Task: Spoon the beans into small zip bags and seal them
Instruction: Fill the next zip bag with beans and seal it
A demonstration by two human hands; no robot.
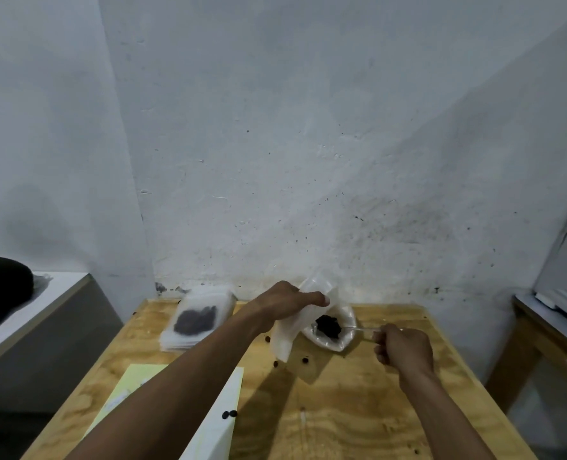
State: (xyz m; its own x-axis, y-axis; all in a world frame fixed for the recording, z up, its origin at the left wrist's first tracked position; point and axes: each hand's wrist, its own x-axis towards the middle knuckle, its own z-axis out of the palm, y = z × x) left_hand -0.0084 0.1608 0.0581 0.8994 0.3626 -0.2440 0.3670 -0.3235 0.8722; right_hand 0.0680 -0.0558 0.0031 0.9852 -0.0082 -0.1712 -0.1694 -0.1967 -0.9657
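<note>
— Where are the beans?
— In the white sack on the worktop. My right hand grips the spoon; my left hand pinches a zip bag.

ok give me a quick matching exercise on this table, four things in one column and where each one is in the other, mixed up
Things:
1. left hand
2. right hand
3. filled bag
4. two loose beans

Places:
A. on the white sheet at the near edge
B. on the stack of bags, far left of the table
C. gripping the spoon handle
D. holding up an empty zip bag

Pairs: 1-D, 2-C, 3-B, 4-A
</note>
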